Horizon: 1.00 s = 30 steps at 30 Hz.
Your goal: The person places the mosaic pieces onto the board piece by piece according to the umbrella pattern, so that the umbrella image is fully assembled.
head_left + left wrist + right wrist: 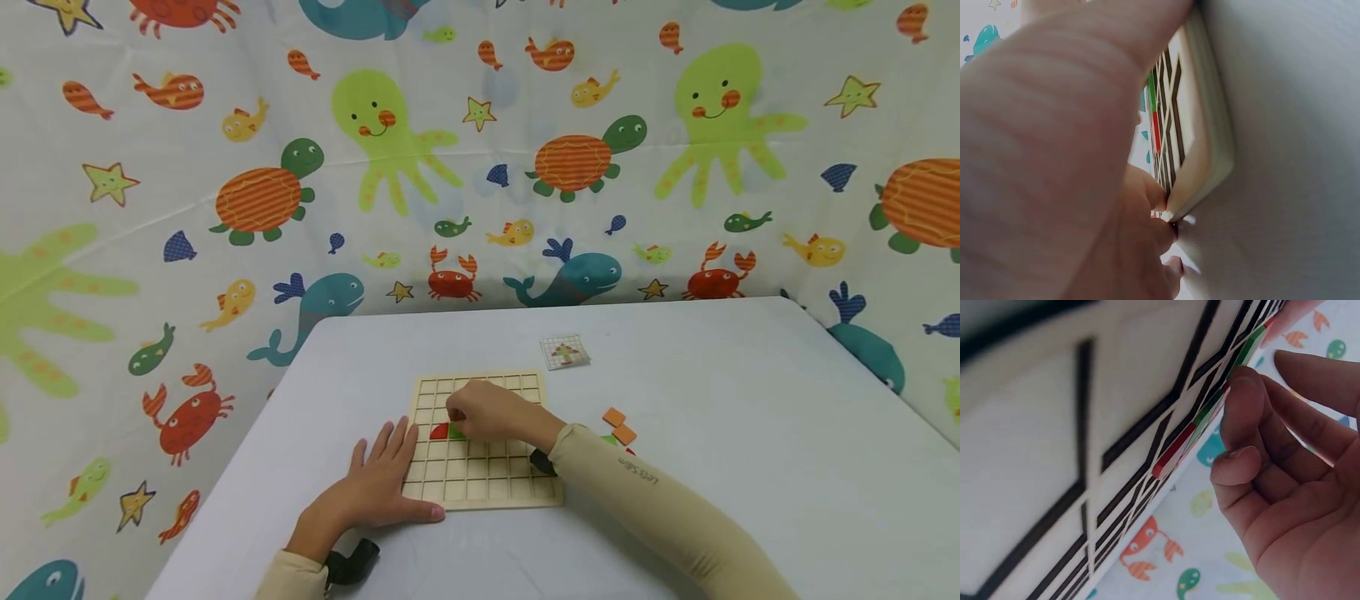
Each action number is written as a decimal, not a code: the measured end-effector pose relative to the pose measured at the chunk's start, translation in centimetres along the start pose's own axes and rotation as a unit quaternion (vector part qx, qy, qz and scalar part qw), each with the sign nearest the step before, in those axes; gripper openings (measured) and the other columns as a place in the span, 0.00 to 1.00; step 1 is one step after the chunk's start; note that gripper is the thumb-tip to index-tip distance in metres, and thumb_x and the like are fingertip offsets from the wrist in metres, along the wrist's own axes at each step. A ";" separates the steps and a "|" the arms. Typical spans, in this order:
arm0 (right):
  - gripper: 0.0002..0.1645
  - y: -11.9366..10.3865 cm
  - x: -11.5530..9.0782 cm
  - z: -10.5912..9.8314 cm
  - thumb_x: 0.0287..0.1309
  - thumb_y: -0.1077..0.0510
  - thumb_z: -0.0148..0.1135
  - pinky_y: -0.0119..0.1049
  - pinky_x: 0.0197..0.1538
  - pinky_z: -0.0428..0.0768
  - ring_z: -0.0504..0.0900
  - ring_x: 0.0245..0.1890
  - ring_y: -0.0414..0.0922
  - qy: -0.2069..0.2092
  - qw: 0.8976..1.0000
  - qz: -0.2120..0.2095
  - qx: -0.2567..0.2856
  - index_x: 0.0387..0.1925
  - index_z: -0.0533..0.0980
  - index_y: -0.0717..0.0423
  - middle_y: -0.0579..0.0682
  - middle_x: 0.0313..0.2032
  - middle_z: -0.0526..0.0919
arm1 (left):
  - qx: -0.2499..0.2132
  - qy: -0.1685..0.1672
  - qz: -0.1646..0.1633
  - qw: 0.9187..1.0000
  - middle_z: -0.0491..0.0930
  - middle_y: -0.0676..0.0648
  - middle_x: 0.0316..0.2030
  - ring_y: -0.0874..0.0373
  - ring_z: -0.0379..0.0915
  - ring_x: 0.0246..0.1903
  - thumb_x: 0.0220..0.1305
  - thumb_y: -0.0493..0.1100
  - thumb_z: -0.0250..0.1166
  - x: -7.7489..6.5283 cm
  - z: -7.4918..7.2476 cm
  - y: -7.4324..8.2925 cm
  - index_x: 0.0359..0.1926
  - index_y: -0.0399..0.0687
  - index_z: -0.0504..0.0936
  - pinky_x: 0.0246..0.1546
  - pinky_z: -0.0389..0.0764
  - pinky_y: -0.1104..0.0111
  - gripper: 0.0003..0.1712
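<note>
A square wooden grid board lies on the white table. My left hand rests flat at its near-left corner, fingers spread along the left edge and thumb by the front edge. Over the board's upper middle is my right hand, its fingers bent down at the squares. A red piece and a green piece sit side by side in the grid, partly covered by that hand. In the right wrist view, the fingertips come close to a row of red and green pieces; whether they pinch one is hidden.
Orange square tiles lie right of the board, with a green piece and a red one partly behind the right sleeve. A gridded pattern card lies behind the board. A sea-animal curtain hangs at the back.
</note>
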State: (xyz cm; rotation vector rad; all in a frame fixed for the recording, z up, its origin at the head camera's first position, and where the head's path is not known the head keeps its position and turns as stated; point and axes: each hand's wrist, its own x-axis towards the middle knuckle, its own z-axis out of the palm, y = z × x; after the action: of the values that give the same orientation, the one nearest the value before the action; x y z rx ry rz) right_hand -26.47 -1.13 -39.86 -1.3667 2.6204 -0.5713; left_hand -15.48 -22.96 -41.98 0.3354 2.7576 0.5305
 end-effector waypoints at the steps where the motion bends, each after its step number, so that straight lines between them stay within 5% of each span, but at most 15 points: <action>1: 0.03 0.1 -0.1 -0.1 0.70 0.64 0.68 0.33 0.42 0.79 0.77 0.31 0.39 0.002 1.000 0.000 0.005 0.37 0.86 0.55 0.43 0.30 0.85 | 0.001 0.000 0.000 1.000 0.42 0.32 0.85 0.30 0.31 0.82 0.49 0.76 0.77 0.0 0.0 0.0 0.85 0.35 0.48 0.73 0.32 0.28 0.80; 7: 0.21 0.2 -1.3 -1.0 0.74 0.56 0.68 0.44 0.68 0.76 0.81 0.57 0.47 0.003 0.999 0.014 0.049 0.63 0.81 0.60 0.52 0.56 0.86 | 0.004 -0.001 0.004 1.000 0.41 0.32 0.85 0.30 0.31 0.82 0.49 0.76 0.77 -0.1 -0.3 0.2 0.85 0.35 0.47 0.73 0.32 0.27 0.80; 12: 0.35 0.2 -3.1 -1.8 0.76 0.49 0.66 0.53 0.76 0.67 0.67 0.77 0.53 -0.018 0.997 0.025 0.075 0.77 0.70 0.54 0.55 0.75 0.72 | -0.005 -0.008 -0.001 1.000 0.41 0.32 0.85 0.30 0.30 0.82 0.49 0.77 0.77 -0.2 -0.1 0.1 0.85 0.35 0.48 0.73 0.30 0.27 0.80; 22: 0.48 1.5 -6.8 -2.7 0.76 0.44 0.66 0.58 0.77 0.62 0.51 0.84 0.54 -0.066 0.989 0.077 0.109 0.86 0.54 0.44 0.55 0.85 0.48 | -0.003 -0.005 -0.007 1.000 0.41 0.33 0.85 0.31 0.30 0.83 0.47 0.78 0.77 0.2 0.4 -0.2 0.85 0.35 0.49 0.74 0.30 0.29 0.80; 30: 0.51 2.8 -9.3 -4.0 0.76 0.45 0.66 0.60 0.78 0.59 0.51 0.84 0.57 -0.053 0.986 0.096 0.126 0.87 0.49 0.44 0.57 0.86 0.45 | -0.005 -0.004 -0.008 1.000 0.41 0.32 0.85 0.31 0.30 0.82 0.48 0.77 0.77 0.2 0.3 0.0 0.85 0.35 0.48 0.74 0.31 0.29 0.81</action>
State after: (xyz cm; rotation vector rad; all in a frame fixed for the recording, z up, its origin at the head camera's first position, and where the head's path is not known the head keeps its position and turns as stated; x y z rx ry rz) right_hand -24.37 8.92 -37.82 -1.0270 2.4572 -0.7496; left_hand -15.62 -22.85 -42.28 0.3110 2.7470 0.5367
